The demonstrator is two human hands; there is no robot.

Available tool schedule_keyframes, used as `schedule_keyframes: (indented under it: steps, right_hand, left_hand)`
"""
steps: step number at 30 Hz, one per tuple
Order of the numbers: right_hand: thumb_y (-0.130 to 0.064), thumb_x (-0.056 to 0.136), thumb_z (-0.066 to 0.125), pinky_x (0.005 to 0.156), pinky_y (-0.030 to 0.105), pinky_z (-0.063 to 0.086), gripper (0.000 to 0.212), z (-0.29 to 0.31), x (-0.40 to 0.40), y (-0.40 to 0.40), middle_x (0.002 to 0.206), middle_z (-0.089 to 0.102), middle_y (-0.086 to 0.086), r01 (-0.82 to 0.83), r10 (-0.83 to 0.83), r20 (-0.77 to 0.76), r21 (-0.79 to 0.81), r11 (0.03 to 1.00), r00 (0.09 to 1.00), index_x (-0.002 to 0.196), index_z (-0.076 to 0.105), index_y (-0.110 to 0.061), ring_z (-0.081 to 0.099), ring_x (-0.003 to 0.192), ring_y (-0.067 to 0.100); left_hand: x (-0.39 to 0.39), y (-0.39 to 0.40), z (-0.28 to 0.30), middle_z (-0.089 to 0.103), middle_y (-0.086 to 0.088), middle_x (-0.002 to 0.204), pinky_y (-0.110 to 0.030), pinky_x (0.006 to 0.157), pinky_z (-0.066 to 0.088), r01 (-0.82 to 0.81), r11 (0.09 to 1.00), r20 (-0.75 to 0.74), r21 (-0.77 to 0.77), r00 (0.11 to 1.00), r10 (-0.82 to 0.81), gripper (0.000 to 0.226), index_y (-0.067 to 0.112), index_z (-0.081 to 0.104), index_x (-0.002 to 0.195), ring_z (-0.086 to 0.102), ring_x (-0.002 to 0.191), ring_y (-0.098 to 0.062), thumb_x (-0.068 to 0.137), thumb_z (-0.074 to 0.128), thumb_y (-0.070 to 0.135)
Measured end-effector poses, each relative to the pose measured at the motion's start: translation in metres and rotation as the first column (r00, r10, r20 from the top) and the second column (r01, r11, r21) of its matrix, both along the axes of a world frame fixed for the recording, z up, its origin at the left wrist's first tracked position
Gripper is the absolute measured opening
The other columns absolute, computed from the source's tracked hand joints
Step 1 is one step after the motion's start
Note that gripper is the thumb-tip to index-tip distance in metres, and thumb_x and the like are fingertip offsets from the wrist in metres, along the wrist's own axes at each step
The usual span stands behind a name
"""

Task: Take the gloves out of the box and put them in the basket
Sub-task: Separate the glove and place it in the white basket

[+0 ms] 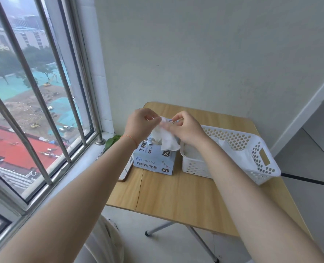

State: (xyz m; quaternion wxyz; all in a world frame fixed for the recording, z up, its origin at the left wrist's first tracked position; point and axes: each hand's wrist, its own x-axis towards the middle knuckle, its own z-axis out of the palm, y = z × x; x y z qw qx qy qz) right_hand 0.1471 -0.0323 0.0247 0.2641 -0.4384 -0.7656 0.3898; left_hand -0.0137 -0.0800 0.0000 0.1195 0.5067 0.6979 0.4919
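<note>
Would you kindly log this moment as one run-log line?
left hand: pinches glove | right hand: pinches glove | glove: above box | basket: right of box

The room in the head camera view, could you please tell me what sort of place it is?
Probably a corner of an upper-floor flat or dormitory room: a barred window overlooks rooftops and a construction site far below, and a small wooden folding table stands against a plain white wall.
</note>
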Motion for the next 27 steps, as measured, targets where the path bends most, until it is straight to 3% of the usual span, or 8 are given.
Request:
schedule_keyframes:
  steps: [2, 5, 10, 14, 16, 18, 24, 27]
  right_hand:
    - [-0.035, 0.077, 0.076, 0.07, 0.026, 0.047, 0.046, -0.001, 0.005, -0.001, 0.102, 0.06, -0.001, -0.03, 0.031, 0.116, -0.006, 1.0, 0.993, 0.113, 0.052, -0.02, 0.06, 0.092, 0.014]
    - [-0.019, 0.077, 0.066, 0.067, 0.029, 0.045, 0.029, 0.0, 0.01, 0.002, 0.101, 0.062, 0.001, -0.011, -0.001, 0.205, 0.061, 0.998, 0.979, 0.105, 0.059, -0.014, 0.06, 0.089, 0.02]
    - [-0.02, 0.082, 0.059, 0.058, 0.026, 0.038, 0.022, 0.008, 0.017, 0.002, 0.073, 0.053, -0.004, 0.129, -0.13, 0.002, 0.092, 0.987, 0.992, 0.089, 0.062, 0.0, 0.048, 0.065, 0.013]
    - [-0.028, 0.085, 0.063, 0.056, 0.024, 0.035, 0.018, 0.022, 0.017, 0.001, 0.073, 0.046, -0.008, 0.178, -0.165, -0.109, 0.12, 0.977, 0.98, 0.09, 0.058, -0.012, 0.044, 0.064, 0.008]
    - [-0.03, 0.086, 0.063, 0.056, 0.024, 0.033, 0.021, 0.028, 0.014, 0.002, 0.075, 0.043, -0.007, 0.162, -0.147, -0.117, 0.133, 0.978, 0.982, 0.094, 0.055, -0.012, 0.042, 0.066, 0.01]
    - [-0.032, 0.086, 0.064, 0.057, 0.026, 0.032, 0.024, 0.033, 0.009, 0.002, 0.076, 0.041, -0.005, 0.146, -0.129, -0.116, 0.15, 0.978, 0.985, 0.091, 0.051, -0.012, 0.039, 0.066, 0.012]
    - [-0.035, 0.077, 0.075, 0.064, 0.03, 0.04, 0.037, 0.036, 0.009, 0.001, 0.081, 0.052, 0.001, 0.061, -0.055, -0.069, 0.096, 0.993, 0.996, 0.091, 0.056, -0.007, 0.049, 0.07, 0.016]
    - [-0.019, 0.08, 0.074, 0.067, 0.029, 0.045, 0.017, 0.029, 0.016, 0.004, 0.08, 0.058, -0.003, 0.014, -0.015, 0.013, 0.045, 0.999, 1.0, 0.088, 0.061, -0.012, 0.055, 0.073, 0.014]
  left_hand:
    - [-0.002, 0.001, 0.004, 0.067, -0.002, 0.084, -0.025, 0.063, 0.044, -0.022, 1.0, 0.036, 0.017, 0.999, 0.021, 0.006, 0.022, 0.068, 0.077, 0.058, 0.073, -0.014, 0.083, 0.066, 0.024]
    - [-0.001, 0.002, 0.016, 0.065, 0.008, 0.076, -0.022, 0.058, 0.04, -0.068, 0.997, 0.074, 0.026, 0.995, 0.066, 0.008, 0.02, 0.069, 0.081, 0.055, 0.066, -0.007, 0.085, 0.064, 0.024]
    - [0.0, 0.005, 0.023, 0.061, 0.004, 0.07, -0.022, 0.058, 0.039, -0.081, 0.992, 0.029, -0.101, 0.996, 0.084, 0.013, 0.019, 0.069, 0.082, 0.051, 0.063, -0.016, 0.086, 0.056, 0.019]
    - [0.007, -0.004, 0.023, 0.063, 0.004, 0.087, -0.022, 0.064, 0.042, 0.076, 0.996, 0.12, -0.046, 0.99, -0.07, 0.026, 0.021, 0.069, 0.104, 0.055, 0.071, -0.009, 0.081, 0.057, 0.021]
    - [0.015, -0.008, 0.028, 0.062, 0.003, 0.088, -0.021, 0.066, 0.045, 0.182, 0.983, 0.149, 0.006, 0.972, -0.181, 0.033, 0.023, 0.068, 0.105, 0.056, 0.073, -0.008, 0.074, 0.06, 0.029]
    - [0.021, -0.008, 0.028, 0.062, 0.002, 0.095, -0.021, 0.07, 0.049, 0.234, 0.972, 0.078, -0.014, 0.969, -0.233, 0.034, 0.026, 0.066, 0.103, 0.06, 0.081, -0.009, 0.071, 0.065, 0.036]
    - [0.016, 0.0, 0.025, 0.067, 0.006, 0.082, -0.024, 0.067, 0.048, 0.042, 0.999, -0.063, 0.028, 0.997, -0.041, 0.008, 0.021, 0.067, 0.088, 0.061, 0.074, -0.009, 0.087, 0.068, 0.028]
    - [0.006, -0.004, 0.024, 0.07, 0.001, 0.088, -0.029, 0.075, 0.054, -0.007, 1.0, -0.053, -0.007, 0.999, 0.007, 0.005, 0.022, 0.064, 0.088, 0.066, 0.082, -0.014, 0.086, 0.069, 0.021]
